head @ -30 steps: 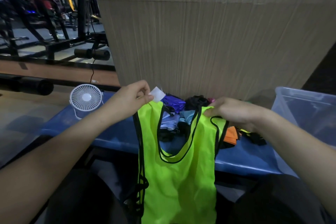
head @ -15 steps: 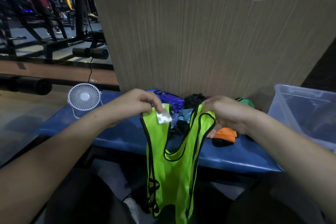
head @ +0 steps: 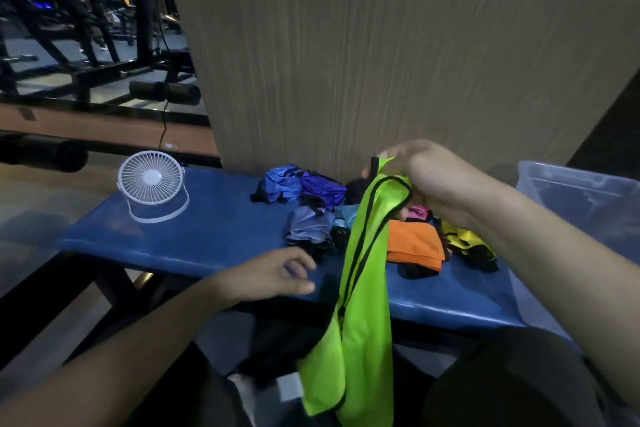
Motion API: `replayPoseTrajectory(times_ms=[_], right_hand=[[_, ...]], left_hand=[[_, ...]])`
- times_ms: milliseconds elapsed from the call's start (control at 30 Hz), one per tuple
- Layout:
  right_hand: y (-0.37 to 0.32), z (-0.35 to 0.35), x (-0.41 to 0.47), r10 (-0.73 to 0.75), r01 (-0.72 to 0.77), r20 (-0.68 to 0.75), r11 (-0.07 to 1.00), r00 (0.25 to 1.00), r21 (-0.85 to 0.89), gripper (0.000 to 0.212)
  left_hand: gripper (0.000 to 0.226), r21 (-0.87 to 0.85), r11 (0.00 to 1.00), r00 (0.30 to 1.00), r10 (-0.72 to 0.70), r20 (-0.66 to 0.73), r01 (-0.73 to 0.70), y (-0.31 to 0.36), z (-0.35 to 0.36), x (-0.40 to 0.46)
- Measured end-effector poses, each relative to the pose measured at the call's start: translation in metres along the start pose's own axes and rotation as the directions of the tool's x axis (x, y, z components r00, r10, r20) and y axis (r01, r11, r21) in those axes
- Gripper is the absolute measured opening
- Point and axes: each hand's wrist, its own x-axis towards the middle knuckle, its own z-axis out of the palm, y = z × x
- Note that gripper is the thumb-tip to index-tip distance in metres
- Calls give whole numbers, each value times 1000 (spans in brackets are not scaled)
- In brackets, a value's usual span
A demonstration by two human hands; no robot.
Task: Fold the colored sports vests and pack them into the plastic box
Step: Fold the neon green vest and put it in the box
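Neon-green mesh sports vest with black trim (head: 363, 288) hangs from our right hand (head: 433, 180), whose fingers curl round both gathered shoulder straps above the blue padded bench (head: 207, 239). Our left hand (head: 273, 274) hovers over the bench's front edge, fingers loose and holding nothing. We note the clear plastic box (head: 581, 198) at far right.

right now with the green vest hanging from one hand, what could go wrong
1. The neon green vest hangs from the right hand alone, its lower end dangling below the blue bench; it may brush the floor or lose its fold line.
2. The left hand is off the vest, so the halves could slip out of line.
3. The vest hangs right beside the orange vest in the pile and could drag it.
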Motion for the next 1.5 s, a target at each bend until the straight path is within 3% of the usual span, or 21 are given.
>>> replayPoseTrajectory(times_ms=[200,333,467,700,833,933,1100,1200,1267,1367,1500], right_hand=[[-4,2,-1,-50,60,95,993,994,-103,26],[-8,2,-5,-69,94,136,978,988,-187,29],[-9,1,-8,-75,98,106,968,992,-233,27],[-7,0,-8,-108,121,65,955,992,-272,26],[-11,-6,-8,-157,165,49,947,986,-275,26],[-15,-13,-6,-159,159,18,966,987,-205,27],[-23,-16,-8,-175,170,-31,977,984,-128,30],[-28,-15,-9,-201,193,-85,977,976,-92,28],[-32,-16,-10,-227,219,-139,973,964,-72,26],[-35,-18,-10,-251,242,-188,968,950,-70,26],[-37,-20,-13,-258,252,-205,966,944,-58,27]], left_hand=[[27,-164,958,966,211,-146,-234,56,3,17],[29,-198,938,950,247,-189,-284,78,12,23],[43,-281,921,961,238,-138,-269,87,18,18],[23,-89,933,915,319,-249,-349,78,24,23],[40,-117,963,969,236,-79,-244,58,21,28],[45,-45,990,990,138,7,-137,33,25,29],[37,100,993,997,68,-49,-63,20,39,35],[70,223,973,993,-34,-114,59,22,52,37],[80,95,980,983,-168,-71,174,26,62,36],[63,-23,977,975,-212,-62,211,31,76,37],[19,139,979,967,-117,-224,151,36,73,46]])
